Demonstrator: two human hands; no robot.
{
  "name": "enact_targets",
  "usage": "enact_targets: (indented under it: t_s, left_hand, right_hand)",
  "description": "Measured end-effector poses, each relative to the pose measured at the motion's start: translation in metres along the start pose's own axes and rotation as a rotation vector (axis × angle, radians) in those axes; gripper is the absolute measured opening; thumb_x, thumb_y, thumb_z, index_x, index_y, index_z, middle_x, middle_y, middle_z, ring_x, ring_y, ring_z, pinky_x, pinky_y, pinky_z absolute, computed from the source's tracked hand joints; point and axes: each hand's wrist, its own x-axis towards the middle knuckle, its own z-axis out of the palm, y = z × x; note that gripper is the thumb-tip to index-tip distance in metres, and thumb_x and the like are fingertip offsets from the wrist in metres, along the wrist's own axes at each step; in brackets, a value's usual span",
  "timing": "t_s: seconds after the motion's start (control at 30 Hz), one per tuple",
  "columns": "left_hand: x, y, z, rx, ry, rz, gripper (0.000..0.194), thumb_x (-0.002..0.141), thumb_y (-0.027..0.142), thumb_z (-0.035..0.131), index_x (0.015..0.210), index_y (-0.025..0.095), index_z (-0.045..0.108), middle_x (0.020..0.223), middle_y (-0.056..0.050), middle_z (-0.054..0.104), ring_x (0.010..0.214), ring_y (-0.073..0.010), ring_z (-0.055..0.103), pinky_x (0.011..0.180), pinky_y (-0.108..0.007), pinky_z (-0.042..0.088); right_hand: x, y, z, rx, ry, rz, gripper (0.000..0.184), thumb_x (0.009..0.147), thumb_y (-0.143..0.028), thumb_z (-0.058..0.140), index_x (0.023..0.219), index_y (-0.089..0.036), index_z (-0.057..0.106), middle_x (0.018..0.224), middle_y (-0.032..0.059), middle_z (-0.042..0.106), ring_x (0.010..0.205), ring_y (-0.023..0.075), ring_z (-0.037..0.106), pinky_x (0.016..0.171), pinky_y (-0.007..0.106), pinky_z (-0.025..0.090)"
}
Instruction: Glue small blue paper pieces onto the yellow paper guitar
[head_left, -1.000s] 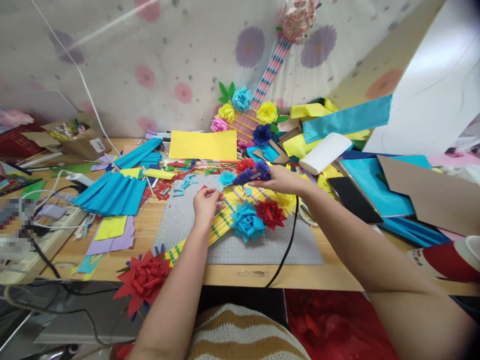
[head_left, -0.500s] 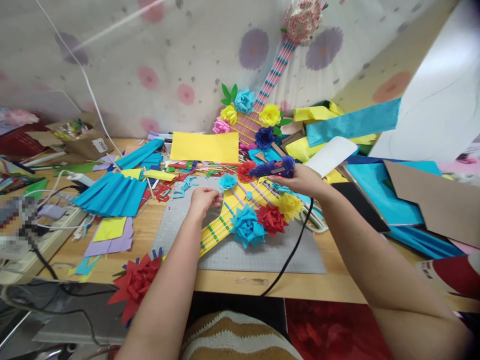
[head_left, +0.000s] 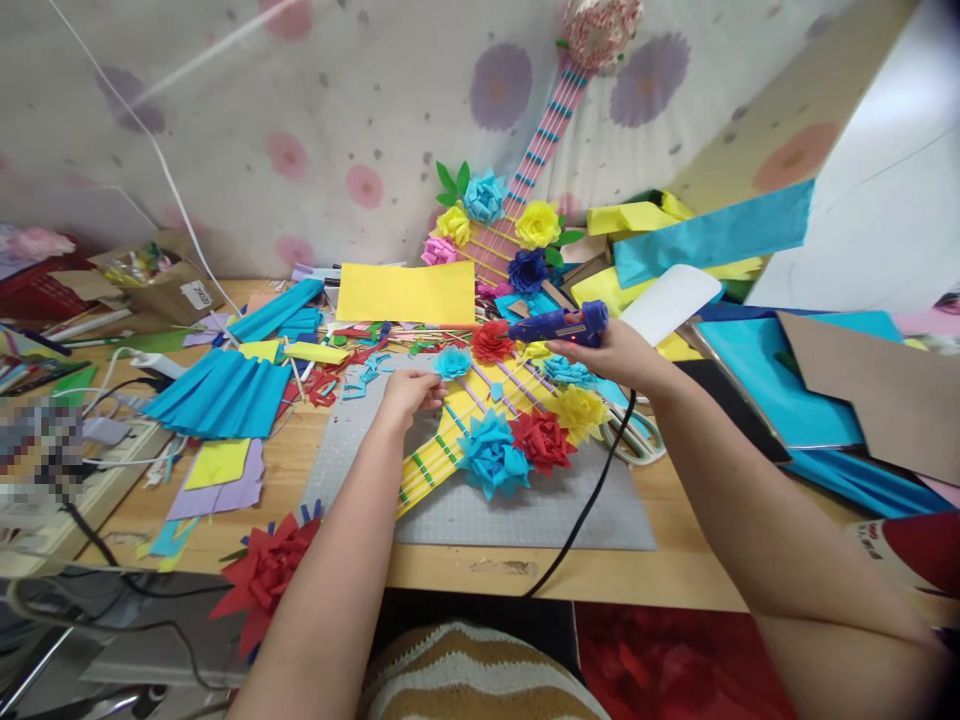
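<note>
A yellow paper guitar (head_left: 429, 470) covered with paper flowers lies on the grey cutting mat (head_left: 525, 520). My right hand (head_left: 626, 352) grips a dark blue glue gun (head_left: 559, 325), its nozzle close to the small red flower (head_left: 492, 341) at the guitar's far edge. Beside that sits a small light-blue flower (head_left: 453, 363). My left hand (head_left: 412, 393) has its fingers curled together right below this flower, at the guitar's edge; what they pinch, if anything, is hidden. Larger blue (head_left: 495, 452), red (head_left: 543, 440) and yellow (head_left: 581, 410) flowers sit on the near side.
A pink paper guitar (head_left: 540, 150) leans against the flowered backdrop. Pleated blue paper (head_left: 221, 392), yellow card (head_left: 406, 292) and scraps crowd the left and back. Scissors (head_left: 641, 440) lie right of the guitar, near the glue gun's black cord (head_left: 596, 510). Cardboard (head_left: 874, 390) is stacked at right.
My right hand and the glue gun have shifted slightly to the right and up, the nozzle drawing a little back from the red flower. The left hand stays almost still; the view shifts slightly.
</note>
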Motion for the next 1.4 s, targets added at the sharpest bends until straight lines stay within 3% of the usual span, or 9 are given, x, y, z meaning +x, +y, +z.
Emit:
enact_targets:
  t_s: [0.17,0.27,0.47,0.6,0.8,1.0,1.23,1.4]
  left_hand:
    - [-0.006,0.002,0.002,-0.009,0.006,0.025,0.011,0.075,0.008,0.058,0.065,0.012,0.056,0.062,-0.002,0.063,0.051,-0.0081,0.061,0.044,-0.015,0.044]
    - [-0.008,0.001,0.000,-0.017,0.020,0.037,0.014,0.083,0.019,0.056,0.071,0.013,0.057,0.068,-0.003,0.065,0.052,-0.0087,0.061,0.044,-0.016,0.044]
    - [-0.006,-0.006,-0.004,-0.120,0.026,-0.034,0.043,0.092,0.049,0.039,0.084,0.011,0.058,0.087,-0.015,0.070,0.063,-0.0153,0.066,0.053,-0.025,0.052]
    - [-0.007,-0.003,0.002,-0.242,0.020,-0.035,0.048,0.094,0.049,0.034,0.103,0.007,0.057,0.100,-0.019,0.068,0.074,-0.0179,0.069,0.062,-0.027,0.055]
    - [-0.014,0.005,0.009,-0.401,0.001,-0.054,0.047,0.094,0.042,0.039,0.124,0.006,0.045,0.101,-0.018,0.067,0.080,-0.0168,0.069,0.073,-0.026,0.055]
    - [-0.018,0.006,0.007,-0.396,0.031,-0.076,0.040,0.093,0.038,0.042,0.120,0.009,0.045,0.093,-0.015,0.067,0.078,-0.0176,0.069,0.076,-0.029,0.056]
    - [-0.027,0.008,0.007,-0.446,-0.033,-0.070,0.022,0.093,0.034,0.044,0.105,0.015,0.043,0.077,-0.008,0.065,0.072,-0.0151,0.069,0.075,-0.027,0.055]
    - [-0.031,0.001,0.005,-0.325,0.042,0.097,0.010,0.085,0.025,0.052,0.089,0.018,0.046,0.074,0.000,0.058,0.063,-0.0110,0.065,0.070,-0.027,0.054]
  right_hand:
    - [-0.001,-0.002,0.002,0.028,0.045,0.004,0.055,0.066,-0.066,0.061,0.085,-0.015,0.069,0.063,0.0038,0.061,0.060,0.0164,0.053,0.054,0.027,0.038]
    - [-0.002,-0.003,0.002,0.030,0.058,0.004,0.053,0.066,-0.066,0.062,0.081,-0.015,0.068,0.063,0.0042,0.061,0.060,0.0164,0.053,0.053,0.027,0.038]
    - [-0.003,0.001,0.002,0.014,0.051,0.015,0.055,0.066,-0.067,0.061,0.081,-0.014,0.068,0.063,0.0046,0.061,0.060,0.0166,0.053,0.052,0.027,0.038]
    - [-0.002,0.002,0.002,0.007,0.047,0.015,0.055,0.066,-0.068,0.061,0.081,-0.015,0.068,0.063,0.0048,0.062,0.059,0.0165,0.053,0.052,0.027,0.038]
    - [-0.002,0.006,0.002,-0.010,0.050,0.029,0.057,0.066,-0.070,0.060,0.081,-0.015,0.068,0.065,0.0049,0.062,0.061,0.0170,0.054,0.052,0.027,0.038]
    - [-0.003,0.010,0.002,-0.015,0.047,0.019,0.058,0.068,-0.070,0.059,0.087,-0.016,0.070,0.068,0.0050,0.065,0.064,0.0187,0.057,0.057,0.028,0.041]
    - [-0.004,0.008,0.004,0.014,0.028,0.012,0.061,0.068,-0.072,0.058,0.089,-0.016,0.069,0.063,0.0047,0.063,0.062,0.0188,0.056,0.054,0.028,0.040]
    - [-0.008,0.007,0.004,0.022,0.026,0.067,0.060,0.065,-0.073,0.059,0.079,-0.016,0.067,0.058,0.0030,0.059,0.057,0.0161,0.052,0.051,0.027,0.038]
